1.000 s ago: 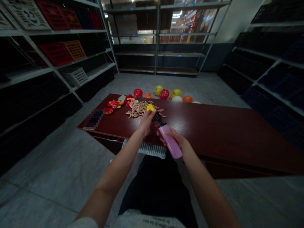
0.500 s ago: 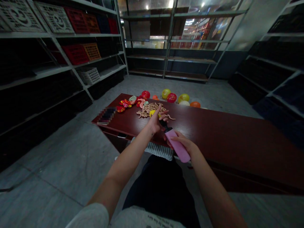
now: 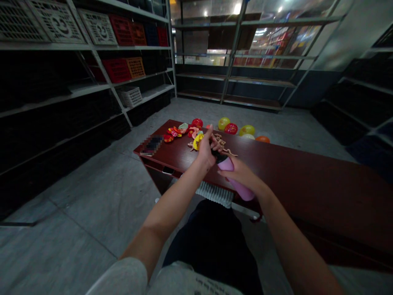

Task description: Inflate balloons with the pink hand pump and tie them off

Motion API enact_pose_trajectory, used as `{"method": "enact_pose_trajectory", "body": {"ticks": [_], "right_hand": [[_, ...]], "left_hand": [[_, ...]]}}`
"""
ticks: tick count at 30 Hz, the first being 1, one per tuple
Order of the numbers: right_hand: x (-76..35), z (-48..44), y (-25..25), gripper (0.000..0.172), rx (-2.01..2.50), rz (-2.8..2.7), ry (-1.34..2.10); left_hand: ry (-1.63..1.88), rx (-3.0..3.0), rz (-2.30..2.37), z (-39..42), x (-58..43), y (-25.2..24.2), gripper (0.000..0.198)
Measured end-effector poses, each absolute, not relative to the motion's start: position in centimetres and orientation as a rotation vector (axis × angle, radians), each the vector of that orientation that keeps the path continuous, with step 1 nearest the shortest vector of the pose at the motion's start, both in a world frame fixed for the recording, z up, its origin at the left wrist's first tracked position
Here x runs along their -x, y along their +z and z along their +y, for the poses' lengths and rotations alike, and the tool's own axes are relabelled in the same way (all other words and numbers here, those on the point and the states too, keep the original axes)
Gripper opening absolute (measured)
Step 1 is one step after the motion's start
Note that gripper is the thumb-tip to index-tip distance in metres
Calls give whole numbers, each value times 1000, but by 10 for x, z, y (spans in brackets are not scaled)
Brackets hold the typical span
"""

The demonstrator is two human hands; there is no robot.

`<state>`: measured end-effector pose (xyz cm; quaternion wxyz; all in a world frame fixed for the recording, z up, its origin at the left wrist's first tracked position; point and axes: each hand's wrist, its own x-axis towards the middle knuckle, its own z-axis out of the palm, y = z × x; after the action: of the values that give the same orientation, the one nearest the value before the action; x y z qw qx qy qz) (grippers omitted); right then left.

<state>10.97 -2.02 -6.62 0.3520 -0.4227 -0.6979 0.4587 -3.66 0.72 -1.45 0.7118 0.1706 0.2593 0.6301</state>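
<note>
A pink balloon pump slants across the front of the table between my hands. My right hand wraps around its pink barrel. At the pump's black upper end, my left hand is closed with the thumb pointing up. A yellow balloon, partly filled, bulges out beside the left hand; its neck and the nozzle are hidden by the fingers. Behind my left hand lies a pile of tan, uninflated long balloons, partly covered. Flat red, yellow and pink balloons are heaped farther left.
The dark red table stretches to the right. A pixelated phone-like object lies at its left end. Inflated balloons rest beyond the far edge. Shelves with plastic crates stand left. A ribbed grey-white thing sits under the front edge.
The yellow balloon shows larger beside my left hand. My right hand and the pink barrel have come closer to my left hand. The whole view has shifted, moving the scene rightward.
</note>
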Motion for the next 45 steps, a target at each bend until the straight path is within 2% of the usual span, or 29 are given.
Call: {"method": "enact_pose_trajectory", "body": {"ticks": [3, 7, 12, 19, 25, 31, 40, 45], "right_hand": [[-98, -22, -65, 73, 1323, -2012, 713], [-99, -24, -74, 81, 1601, -2086, 472], [-116, -30, -80, 57, 1820, -2137, 232], [-143, -43, -73, 35, 1713, -2164, -365], [-157, -51, -64, 28, 1687, -2205, -507], [-169, -51, -57, 25, 1715, -2259, -525], [-136, -55, -26, 28, 1695, -2302, -577], [-130, -61, -33, 32, 1759, -2273, -491]], "left_hand": [[1441, -411, 622, 6, 40, -6, 54], [1520, -417, 657, 15, 48, -6, 54], [1649, -345, 623, 37, 70, -9, 54], [1749, -249, 572, 46, 113, 6, 45], [1779, -260, 493, 35, 123, 16, 45], [1811, -217, 478, 23, 84, 13, 46], [1805, -157, 435, 3, 20, -2, 47], [1720, -156, 488, 6, 24, -7, 45]]}}
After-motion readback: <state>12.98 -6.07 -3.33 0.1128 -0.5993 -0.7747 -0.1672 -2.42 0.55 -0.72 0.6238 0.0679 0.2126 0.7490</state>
